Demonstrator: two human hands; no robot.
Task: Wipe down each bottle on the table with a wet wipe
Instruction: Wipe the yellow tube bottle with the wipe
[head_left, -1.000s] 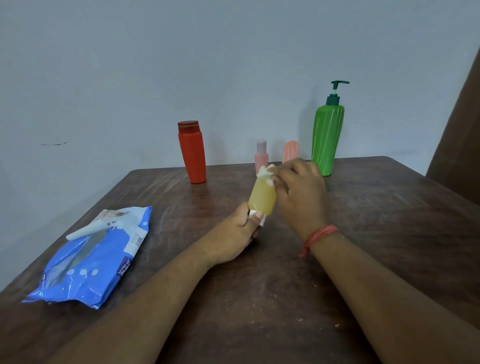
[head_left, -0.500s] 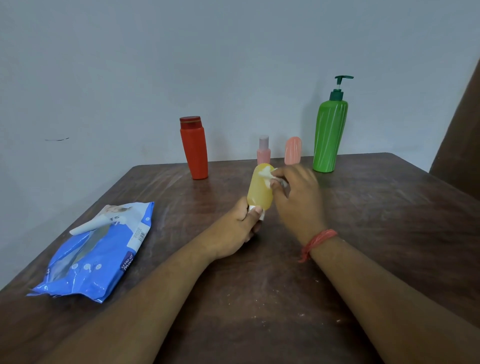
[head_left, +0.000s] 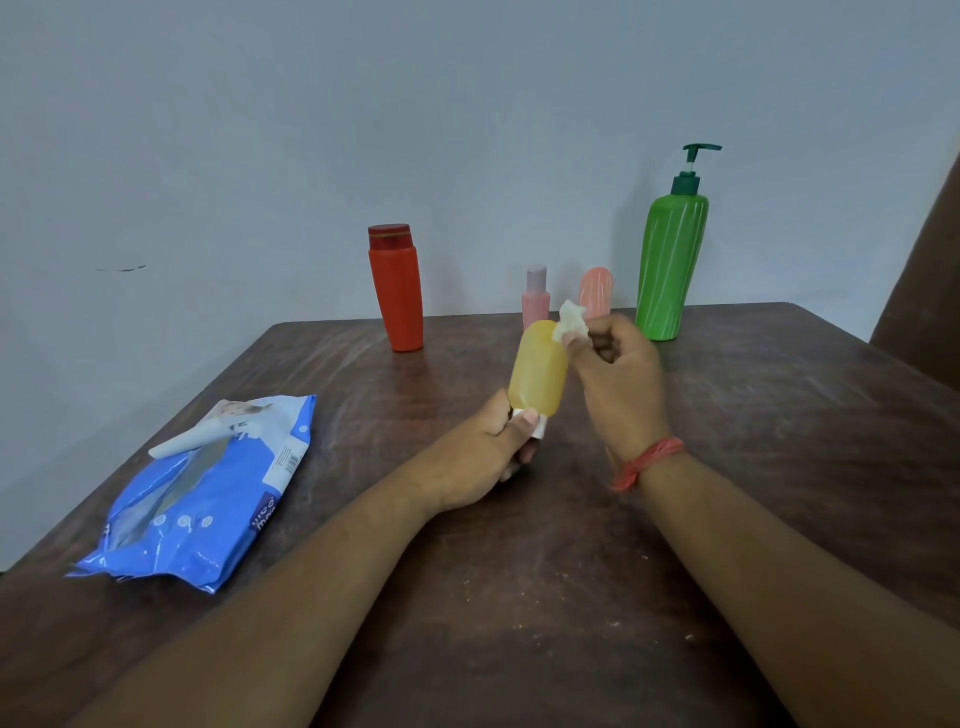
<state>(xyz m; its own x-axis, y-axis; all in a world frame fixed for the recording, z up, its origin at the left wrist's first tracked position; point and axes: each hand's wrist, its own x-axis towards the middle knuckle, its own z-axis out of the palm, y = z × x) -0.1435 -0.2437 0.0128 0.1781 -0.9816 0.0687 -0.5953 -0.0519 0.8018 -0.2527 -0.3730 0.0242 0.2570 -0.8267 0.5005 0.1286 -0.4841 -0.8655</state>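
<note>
A dark brown wooden table (head_left: 597, 597) fills the lower part of the view and runs back to a pale grey-blue wall (head_left: 363, 130). On its left side lies a blue wet-wipe pack (head_left: 208, 493), flat, with its white flap curled up and open. At the far edge stands a tall green pump bottle (head_left: 670, 260) with a dark green pump head, upright, and well to its left a red bottle (head_left: 397, 291) with a red cap, also upright. Between those two stand a small pink bottle (head_left: 536, 299) with a paler cap and a rounded salmon-pink bottle (head_left: 596, 291), just beside each other and partly hidden behind the hands. Nearer the camera, above the middle of the table, the left hand (head_left: 493, 452) grips the white cap end of a small yellow bottle (head_left: 537, 369), holding it cap-down and tilted. The right hand (head_left: 621, 384), with a red thread around its wrist, pinches a crumpled white wet wipe (head_left: 571, 323) and presses it to the upper end of the yellow bottle.
</note>
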